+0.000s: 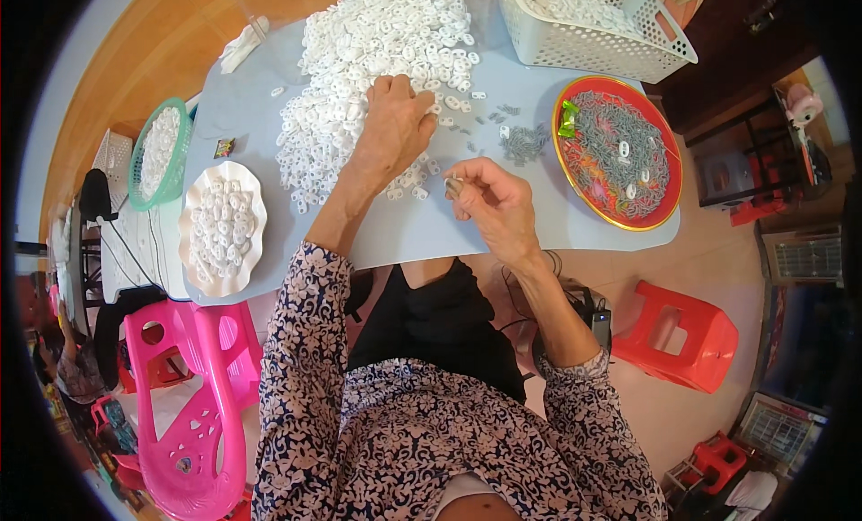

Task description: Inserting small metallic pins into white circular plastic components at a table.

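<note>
A large heap of small white oval plastic pieces (386,36) with slots in them covers the middle of the pale blue-grey table (575,238). My left hand (395,130) rests on the near part of this heap, fingers curled down into it; whatever they grip is hidden under the hand. Just right of the heap, above the table's near edge, my right hand (494,202) is closed in a pinch. Between its thumb and fingers shows something small and greyish, too small to name. A little pile of thin grey screw-like pieces (523,145) lies beyond the right hand.
A red gold-rimmed tray (675,175) of grey pieces stands right, a white perforated basket (593,58) behind it. At left are a scalloped white dish (189,242) and a green basket (182,166), both holding white pieces. Pink chair (229,422) and red stool (709,341) flank me.
</note>
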`<state>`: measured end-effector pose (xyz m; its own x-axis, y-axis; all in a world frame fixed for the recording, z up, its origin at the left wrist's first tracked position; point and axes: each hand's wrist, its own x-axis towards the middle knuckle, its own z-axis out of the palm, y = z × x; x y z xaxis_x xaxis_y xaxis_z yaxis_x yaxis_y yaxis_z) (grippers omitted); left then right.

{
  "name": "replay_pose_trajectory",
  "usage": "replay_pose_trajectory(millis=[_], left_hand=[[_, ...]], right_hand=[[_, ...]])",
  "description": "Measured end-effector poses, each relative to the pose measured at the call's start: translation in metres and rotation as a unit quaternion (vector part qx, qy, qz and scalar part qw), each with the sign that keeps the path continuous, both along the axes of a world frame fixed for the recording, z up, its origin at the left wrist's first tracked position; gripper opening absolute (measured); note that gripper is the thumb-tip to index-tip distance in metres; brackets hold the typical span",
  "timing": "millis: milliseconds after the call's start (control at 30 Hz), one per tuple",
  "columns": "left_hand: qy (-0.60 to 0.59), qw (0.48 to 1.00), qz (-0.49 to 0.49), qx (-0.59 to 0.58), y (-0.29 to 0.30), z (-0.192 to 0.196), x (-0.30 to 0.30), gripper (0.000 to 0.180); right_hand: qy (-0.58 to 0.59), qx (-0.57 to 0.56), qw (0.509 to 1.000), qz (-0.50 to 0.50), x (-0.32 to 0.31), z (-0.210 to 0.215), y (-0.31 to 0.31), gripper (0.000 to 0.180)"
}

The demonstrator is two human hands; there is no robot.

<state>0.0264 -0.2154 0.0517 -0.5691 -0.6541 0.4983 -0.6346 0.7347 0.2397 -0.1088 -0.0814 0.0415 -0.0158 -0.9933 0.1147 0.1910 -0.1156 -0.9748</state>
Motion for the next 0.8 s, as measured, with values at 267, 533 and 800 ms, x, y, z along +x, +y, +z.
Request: replay_pose_trajectory(millis=[267, 533, 800], left_hand=[[0.299, 0.885, -0.046, 0.354, 0.031, 0.021, 0.015, 0.012], [0.443, 0.711, -0.063, 0.543, 0.069, 0.013, 0.034, 0.012], [0.475, 0.718, -0.081, 0.502, 0.083, 0.012, 0.033, 0.009]], right_hand=[[-0.064, -0.043, 0.997, -0.02, -0.002, -0.006, -0.005, 0.013], [-0.117, -0.064, 0.991, -0.005, 0.011, 0.019, -0.019, 0.015], [-0.217, -0.006, 0.975, 0.048, 0.025, 0.005, -0.023, 0.016]])
